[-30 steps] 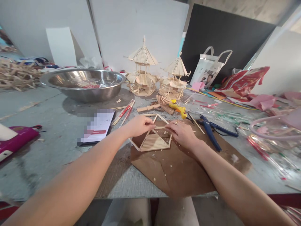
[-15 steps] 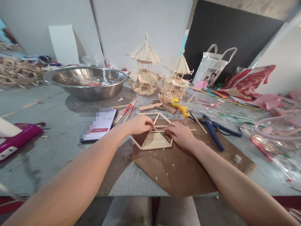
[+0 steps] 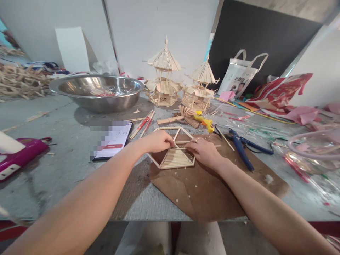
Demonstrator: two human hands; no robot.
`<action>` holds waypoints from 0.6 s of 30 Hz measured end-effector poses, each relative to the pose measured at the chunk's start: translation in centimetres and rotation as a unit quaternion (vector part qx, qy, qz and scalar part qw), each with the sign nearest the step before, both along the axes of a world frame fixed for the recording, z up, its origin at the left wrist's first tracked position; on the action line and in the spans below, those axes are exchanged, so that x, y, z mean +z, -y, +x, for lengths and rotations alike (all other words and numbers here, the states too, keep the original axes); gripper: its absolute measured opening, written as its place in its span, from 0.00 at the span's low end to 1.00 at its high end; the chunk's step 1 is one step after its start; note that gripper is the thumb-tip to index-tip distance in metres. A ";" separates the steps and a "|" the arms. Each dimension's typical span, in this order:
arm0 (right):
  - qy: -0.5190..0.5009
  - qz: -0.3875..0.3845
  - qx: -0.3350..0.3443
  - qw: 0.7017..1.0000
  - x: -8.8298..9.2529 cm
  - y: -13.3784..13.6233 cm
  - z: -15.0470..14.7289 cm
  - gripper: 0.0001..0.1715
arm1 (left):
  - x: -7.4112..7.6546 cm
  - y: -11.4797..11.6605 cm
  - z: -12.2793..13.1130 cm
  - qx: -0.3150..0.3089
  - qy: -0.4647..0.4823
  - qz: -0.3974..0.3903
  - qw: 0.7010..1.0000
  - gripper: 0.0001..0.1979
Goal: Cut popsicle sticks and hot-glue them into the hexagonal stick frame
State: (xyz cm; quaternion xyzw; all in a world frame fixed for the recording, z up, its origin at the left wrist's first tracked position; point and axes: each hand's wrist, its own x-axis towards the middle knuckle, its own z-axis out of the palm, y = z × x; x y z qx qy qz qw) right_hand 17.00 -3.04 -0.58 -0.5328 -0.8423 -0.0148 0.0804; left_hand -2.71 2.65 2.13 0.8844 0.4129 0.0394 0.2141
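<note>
A hexagonal frame of thin wooden sticks point(image 3: 177, 166) lies partly on brown paper, one triangular section filled with parallel sticks. My left hand point(image 3: 161, 140) is over its left side, thumb and fingers pinched near the centre at the left end of a loose wooden stick point(image 3: 180, 148). From the right, my right hand point(image 3: 202, 149), with a ring on one finger, closes on the same stick. The stick's other end pokes out to the right past my fingers. It lies across the top of the filled section; my fingers hide its exact contact points.
A phone point(image 3: 113, 141) and a steel basin point(image 3: 98, 94) are to the left. Two stick pagodas point(image 3: 164, 86) stand behind. A yellow glue gun point(image 3: 205, 123), blue pliers-like cutters point(image 3: 240, 148) and plastic scraps sit right. A purple tool point(image 3: 25, 156) lies far left.
The stick and both hands stay almost in place, with only a very slight shift of the fingers at the stick. The phone's displayed time goes from 42 to 43.
</note>
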 end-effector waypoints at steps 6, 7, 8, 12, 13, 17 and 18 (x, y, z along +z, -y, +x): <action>-0.002 0.001 0.000 1.000 -0.2 0.0 0.0 0.16 | 0.1 0.1 0.1 -0.006 -0.012 -0.002 1.000 0.18; -0.002 0.001 0.002 1.000 -0.2 0.0 0.1 0.16 | 0.1 0.1 0.2 -0.006 -0.013 -0.001 1.000 0.18; -0.002 0.002 0.003 1.000 -0.2 0.0 0.1 0.16 | 0.2 0.2 0.2 -0.007 -0.014 -0.001 1.000 0.18; 0.002 0.003 0.002 1.000 -0.1 0.0 0.1 0.16 | 0.3 0.3 0.2 -0.006 -0.016 -0.008 1.000 0.18; 0.002 0.004 0.001 1.000 -0.1 0.0 0.1 0.16 | 0.4 0.3 0.2 -0.006 -0.016 -0.008 1.000 0.18; -0.002 0.006 0.009 1.000 0.0 0.0 0.1 0.16 | 0.4 0.3 0.2 -0.010 -0.016 -0.004 1.000 0.19; -0.002 0.007 0.012 1.000 -0.1 0.0 0.1 0.16 | 0.3 0.2 0.2 -0.011 -0.015 -0.004 1.000 0.19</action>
